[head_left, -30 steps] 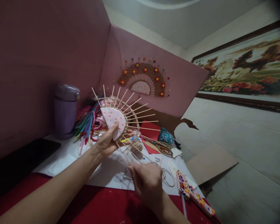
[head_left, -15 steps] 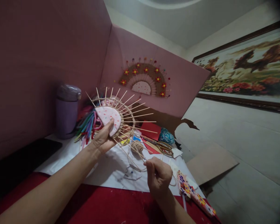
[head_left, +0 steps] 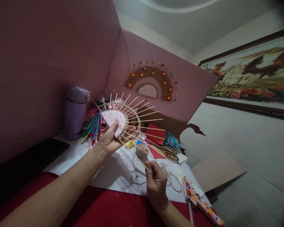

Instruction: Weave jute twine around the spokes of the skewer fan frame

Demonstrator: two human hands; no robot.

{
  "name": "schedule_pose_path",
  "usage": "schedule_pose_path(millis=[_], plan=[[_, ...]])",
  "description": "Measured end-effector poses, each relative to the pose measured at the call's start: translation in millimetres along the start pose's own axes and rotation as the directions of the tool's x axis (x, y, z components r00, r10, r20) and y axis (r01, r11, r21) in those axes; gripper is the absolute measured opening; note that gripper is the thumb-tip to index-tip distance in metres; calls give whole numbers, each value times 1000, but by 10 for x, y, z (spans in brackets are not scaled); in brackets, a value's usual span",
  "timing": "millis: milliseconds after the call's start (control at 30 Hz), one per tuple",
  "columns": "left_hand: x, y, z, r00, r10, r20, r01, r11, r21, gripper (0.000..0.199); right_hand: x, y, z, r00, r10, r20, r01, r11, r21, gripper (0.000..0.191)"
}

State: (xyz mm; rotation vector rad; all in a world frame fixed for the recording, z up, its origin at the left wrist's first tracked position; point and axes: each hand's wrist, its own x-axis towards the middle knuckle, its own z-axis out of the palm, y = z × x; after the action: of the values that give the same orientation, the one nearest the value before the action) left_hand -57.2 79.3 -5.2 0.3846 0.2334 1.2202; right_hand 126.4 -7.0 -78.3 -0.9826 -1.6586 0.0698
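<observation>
My left hand point(head_left: 111, 138) grips a half-round piece point(head_left: 112, 120) covered in spotted pale cloth, its thumb on the front. Thin wooden sticks point(head_left: 148, 120) fan out from its curved edge, with brown twine point(head_left: 139, 118) woven round near the base and again farther out. At the lower right, my right hand point(head_left: 156, 176) is closed, thumb and fingers pinched at the end of the lowest stick; twine runs close by it. A ball of twine point(head_left: 142, 150) lies on the white sheet point(head_left: 113, 176) between my hands.
A purple bottle point(head_left: 76, 113) and coloured pipe cleaners point(head_left: 93, 126) stand left. Scissors point(head_left: 169, 152), red paper point(head_left: 155, 133) and blue yarn point(head_left: 171, 140) lie right, with a flowered glue gun point(head_left: 203, 205) nearer. A finished-looking fan decoration point(head_left: 151, 80) hangs on the pink board point(head_left: 191, 85).
The view has shifted, so most things sit farther right. My right hand has moved left, closer beneath the lowest stick, and loops of twine now show to its right.
</observation>
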Motion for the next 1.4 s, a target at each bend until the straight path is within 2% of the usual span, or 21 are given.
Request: schedule_pose_path(millis=[133, 233, 400, 533, 700, 933, 1033, 1233, 1400], plan=[[-1, -62, -6, 1000, -25, -1, 25, 1000, 5, 30, 24, 1, 43, 986, -54, 156, 61, 997, -42, 16], [7, -152, -22, 998, -68, 1, 68, 997, 24, 29, 21, -9, 67, 960, -130, 250, 158, 983, -93, 19], [-15, -325, -5, 994, -100, -45, 103, 993, 62, 27, 11, -32, 86, 934, -273, 230, 316, 933, -174, 14], [-60, -413, 34, 993, -98, -72, 107, 985, 135, 32, -1, -33, 85, 907, -300, 297, 370, 903, -217, 22], [-82, -482, 37, 990, -130, -51, 137, 976, 168, 35, -3, -67, 67, 855, -225, 467, 331, 930, -158, 27], [-94, -541, 44, 987, -144, -75, 155, 970, 185, 33, 19, -61, 67, 834, -253, 490, 377, 910, -171, 24], [-99, -540, 54, 985, -161, -67, 170, 970, 176, 36, 21, -12, 70, 849, -223, 479, 368, 900, -233, 25], [-101, -518, 86, 980, -185, -75, 195, 964, 178, 45, 36, -9, 52, 895, -82, 439, 260, 894, -365, 28], [-117, -523, 107, 983, -162, -87, 177, 961, 210, 26, 41, -15, 53, 910, -27, 414, 214, 885, -413, 34]])
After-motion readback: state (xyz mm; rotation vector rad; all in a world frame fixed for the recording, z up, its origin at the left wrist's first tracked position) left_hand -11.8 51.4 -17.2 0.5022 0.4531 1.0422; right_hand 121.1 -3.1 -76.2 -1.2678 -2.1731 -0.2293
